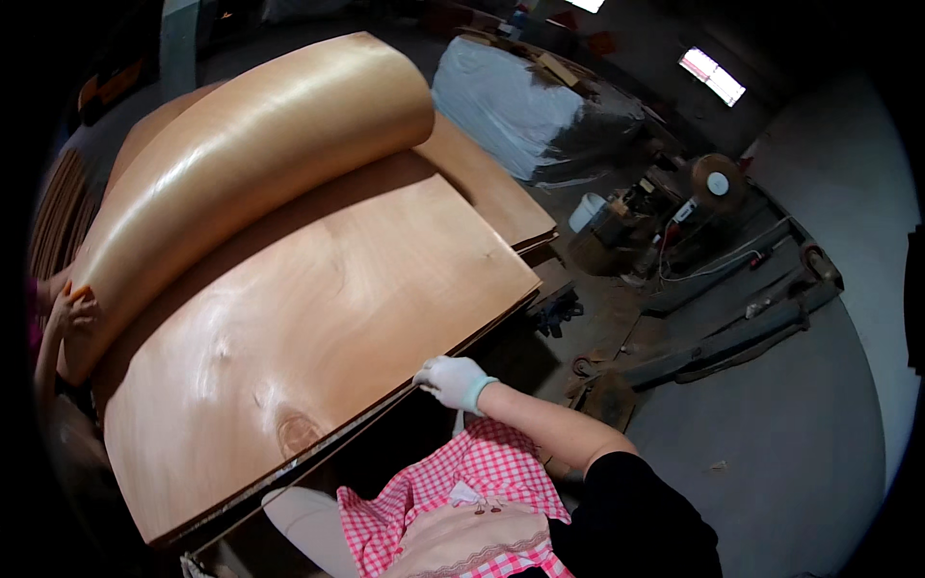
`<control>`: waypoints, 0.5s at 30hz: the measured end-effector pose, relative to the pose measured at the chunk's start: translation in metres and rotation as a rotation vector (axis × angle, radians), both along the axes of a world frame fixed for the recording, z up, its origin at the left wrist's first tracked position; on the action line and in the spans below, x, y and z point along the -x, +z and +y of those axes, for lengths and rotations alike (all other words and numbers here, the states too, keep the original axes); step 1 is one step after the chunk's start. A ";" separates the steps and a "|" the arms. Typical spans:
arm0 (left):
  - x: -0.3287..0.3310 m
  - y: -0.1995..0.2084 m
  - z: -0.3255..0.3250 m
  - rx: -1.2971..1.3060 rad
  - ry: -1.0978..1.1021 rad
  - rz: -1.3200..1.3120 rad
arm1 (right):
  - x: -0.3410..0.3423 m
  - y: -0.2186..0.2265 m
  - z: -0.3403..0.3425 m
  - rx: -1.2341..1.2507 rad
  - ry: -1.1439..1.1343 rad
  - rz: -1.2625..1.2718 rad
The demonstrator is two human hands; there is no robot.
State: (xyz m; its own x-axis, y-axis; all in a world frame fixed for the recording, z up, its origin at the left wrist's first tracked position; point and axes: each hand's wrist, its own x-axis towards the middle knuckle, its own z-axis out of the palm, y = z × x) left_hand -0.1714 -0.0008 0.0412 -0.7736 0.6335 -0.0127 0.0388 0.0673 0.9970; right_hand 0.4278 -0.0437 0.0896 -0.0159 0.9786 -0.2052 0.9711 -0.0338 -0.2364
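Note:
My right hand [453, 382], in a white glove with a pale green cuff, is closed at the near edge of a large wood veneer sheet [318, 308], its fingertips on the edge. This sheet lies flat on a stack, with a dark knot near its front edge. Over its far part curls another veneer sheet [260, 125], bent into a broad roll. At the far left a co-worker's hand [77, 313], with orange on its fingers, touches the curled sheet's end. My left hand does not show.
More sheets [491, 193] lie behind the stack at the right. Farther back stands a plastic-wrapped pile [511, 101] with wood scraps on top. To the right are a white bucket [587, 211], machinery with a round disc [718, 183], and a long metal frame [723, 337] on the floor.

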 end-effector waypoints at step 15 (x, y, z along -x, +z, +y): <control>0.014 -0.015 0.033 0.039 0.037 -0.327 | -0.064 0.009 0.017 0.138 -0.209 0.127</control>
State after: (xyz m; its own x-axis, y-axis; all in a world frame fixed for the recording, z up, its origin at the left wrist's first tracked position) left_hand -0.1855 0.0323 0.0266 -0.7472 0.5993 -0.2875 -0.2859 0.1007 0.9530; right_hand 0.4915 -0.0270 0.0989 0.1492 0.9263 -0.3459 0.9025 -0.2705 -0.3351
